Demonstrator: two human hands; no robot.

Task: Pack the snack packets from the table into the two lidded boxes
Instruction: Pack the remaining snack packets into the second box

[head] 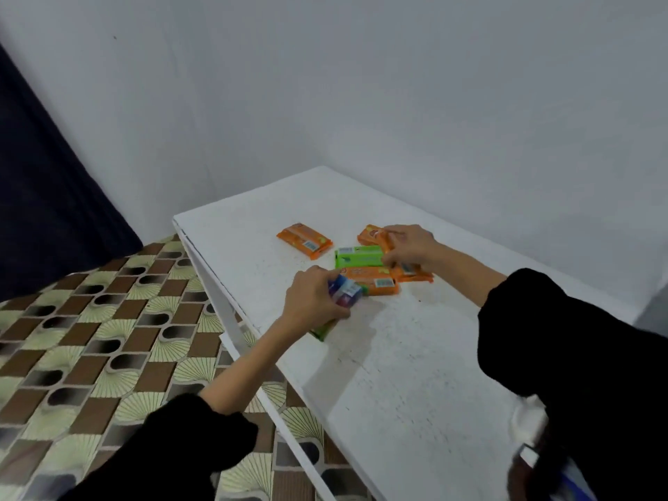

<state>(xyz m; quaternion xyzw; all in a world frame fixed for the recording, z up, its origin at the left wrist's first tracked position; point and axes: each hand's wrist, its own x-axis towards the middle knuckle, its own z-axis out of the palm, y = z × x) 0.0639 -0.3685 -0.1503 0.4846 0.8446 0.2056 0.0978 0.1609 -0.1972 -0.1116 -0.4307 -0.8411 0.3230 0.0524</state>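
At the lower right of the frame a blurred white thing (pixel 528 423) sits by the dark sleeve. Whether it is one of the boxes cannot be told, and no lidded box shows plainly.

Just left of centre, the left hand (pixel 318 298) grips a blue packet (pixel 346 291), fingers curled round it. A green packet (pixel 322 331) pokes out beneath, seemingly caught in the same grip, close to the left edge of the counter (pixel 415 374).

Beyond, at centre, lies a cluster. The near orange packet (pixel 379 283) touches a second green packet (pixel 358 256), and a right orange packet (pixel 415 276) lies partly under the right hand (pixel 410 247). That hand's fingers curl over the upper orange packet (pixel 370 236), apparently closing on it. Up and to the left, apart from the cluster, lies a lone orange packet (pixel 303 240).

The likeliest slip is the green packet sliding out from under the blue one and dropping over the edge to the tiled floor (pixel 90 338), since two slick wrappers are stacked in one grip. Lifting from the touching cluster could also drag neighbours along.

Counted, there is one blue packet and two green ones. Three orange packets are certain and a fourth is likely, though the right hand hides where those two meet.
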